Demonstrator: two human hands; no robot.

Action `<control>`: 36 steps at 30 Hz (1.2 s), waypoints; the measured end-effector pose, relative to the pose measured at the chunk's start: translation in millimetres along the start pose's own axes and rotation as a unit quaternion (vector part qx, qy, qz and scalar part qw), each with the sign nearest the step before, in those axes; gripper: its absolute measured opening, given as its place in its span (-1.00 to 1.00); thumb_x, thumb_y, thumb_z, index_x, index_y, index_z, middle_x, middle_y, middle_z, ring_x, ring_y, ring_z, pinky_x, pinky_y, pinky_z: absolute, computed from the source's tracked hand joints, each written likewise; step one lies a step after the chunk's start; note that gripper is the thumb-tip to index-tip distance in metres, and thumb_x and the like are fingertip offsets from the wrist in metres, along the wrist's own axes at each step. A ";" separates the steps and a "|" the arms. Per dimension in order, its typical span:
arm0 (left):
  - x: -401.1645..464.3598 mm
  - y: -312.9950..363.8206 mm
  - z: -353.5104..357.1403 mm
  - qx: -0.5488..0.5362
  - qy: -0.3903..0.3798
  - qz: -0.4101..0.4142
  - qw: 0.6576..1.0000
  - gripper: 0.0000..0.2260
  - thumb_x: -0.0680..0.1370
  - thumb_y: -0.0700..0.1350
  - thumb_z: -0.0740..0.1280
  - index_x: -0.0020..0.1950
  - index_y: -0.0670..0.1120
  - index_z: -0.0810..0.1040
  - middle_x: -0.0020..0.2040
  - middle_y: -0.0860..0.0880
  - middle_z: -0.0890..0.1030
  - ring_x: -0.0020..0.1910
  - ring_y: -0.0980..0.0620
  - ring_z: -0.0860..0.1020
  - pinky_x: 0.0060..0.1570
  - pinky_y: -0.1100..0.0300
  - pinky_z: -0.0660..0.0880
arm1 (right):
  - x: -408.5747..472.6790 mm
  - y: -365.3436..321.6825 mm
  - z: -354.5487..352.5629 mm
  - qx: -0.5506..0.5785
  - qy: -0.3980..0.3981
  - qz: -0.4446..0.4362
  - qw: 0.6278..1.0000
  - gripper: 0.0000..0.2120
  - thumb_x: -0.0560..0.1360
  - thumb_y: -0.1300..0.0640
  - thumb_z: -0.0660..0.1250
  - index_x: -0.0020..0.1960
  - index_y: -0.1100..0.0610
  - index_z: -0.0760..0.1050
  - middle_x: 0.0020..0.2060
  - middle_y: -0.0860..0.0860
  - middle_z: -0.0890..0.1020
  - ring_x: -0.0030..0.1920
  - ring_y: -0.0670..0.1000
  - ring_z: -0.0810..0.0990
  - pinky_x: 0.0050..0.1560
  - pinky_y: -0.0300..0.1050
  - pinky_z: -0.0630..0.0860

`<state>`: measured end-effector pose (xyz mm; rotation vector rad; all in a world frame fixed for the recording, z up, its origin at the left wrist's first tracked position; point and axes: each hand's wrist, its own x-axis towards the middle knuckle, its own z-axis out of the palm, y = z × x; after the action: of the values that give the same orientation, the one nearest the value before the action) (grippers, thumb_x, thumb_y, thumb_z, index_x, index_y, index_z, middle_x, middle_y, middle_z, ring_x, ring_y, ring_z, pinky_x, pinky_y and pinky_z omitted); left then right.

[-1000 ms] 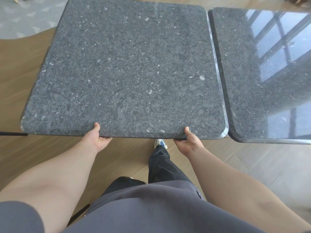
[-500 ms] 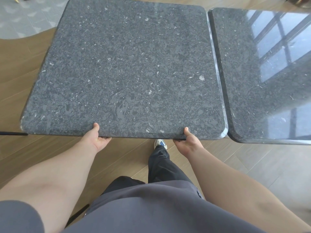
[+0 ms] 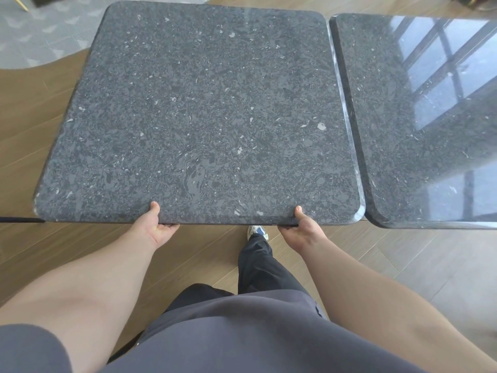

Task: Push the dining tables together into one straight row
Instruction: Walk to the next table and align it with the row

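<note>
A square dark speckled stone dining table (image 3: pixel 204 109) fills the middle of the view. A second table (image 3: pixel 430 130) of the same stone stands right beside it on the right, a thin seam between their edges; its near edge sits slightly closer to me. My left hand (image 3: pixel 156 228) grips the near edge of the middle table, thumb on top and fingers underneath. My right hand (image 3: pixel 302 231) grips the same edge further right in the same way.
Wooden plank floor (image 3: pixel 32 98) lies around the tables, with a grey patterned rug (image 3: pixel 48 30) at the far left. My foot in a white and blue shoe (image 3: pixel 256 231) stands under the near edge. A thin dark bar (image 3: pixel 18 219) shows at the left edge.
The view has shifted slightly and the tables sit a little lower in the frame. Both hands keep the same grip on the near edge.
</note>
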<state>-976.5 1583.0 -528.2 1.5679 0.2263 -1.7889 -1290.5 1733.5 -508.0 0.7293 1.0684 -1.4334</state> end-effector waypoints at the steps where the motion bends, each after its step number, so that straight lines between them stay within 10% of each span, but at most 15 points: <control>1: 0.7 -0.4 -0.5 0.000 0.002 0.000 1.000 -0.68 0.64 0.07 0.30 0.26 -0.13 0.44 0.43 -0.13 0.50 0.40 -0.11 0.49 0.40 -0.15 0.40 | -0.5 0.1 0.1 0.002 -0.001 0.000 1.000 -0.72 0.65 0.09 0.25 0.18 0.31 0.47 0.09 0.23 0.62 0.05 0.20 0.61 0.08 0.10 0.53; 20: 3.6 -0.6 -2.9 0.001 0.000 -0.003 1.000 -0.72 0.64 0.07 0.31 0.16 -0.14 0.49 0.36 -0.14 0.55 0.33 -0.13 0.53 0.30 -0.15 0.47 | -7.2 -1.0 1.0 0.017 0.004 0.007 1.000 -0.76 0.65 0.12 0.26 0.14 0.32 0.48 0.04 0.25 0.62 0.02 0.21 0.63 -0.17 0.13 0.56; 36: -26.8 23.6 -16.4 0.080 -0.029 -0.081 0.993 -0.44 0.67 -0.01 0.27 0.58 -0.20 0.19 0.55 -0.27 0.27 0.52 -0.23 0.30 0.47 -0.19 0.26 | -32.1 30.8 30.1 0.023 0.131 -0.090 0.987 -0.68 0.62 0.21 0.26 0.36 0.21 0.45 0.21 0.11 0.61 0.17 0.09 0.63 0.29 -0.03 0.52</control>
<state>-949.4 1586.4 -500.0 1.6447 0.1908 -2.0193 -1251.1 1721.3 -473.6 0.8901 1.3348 -1.5477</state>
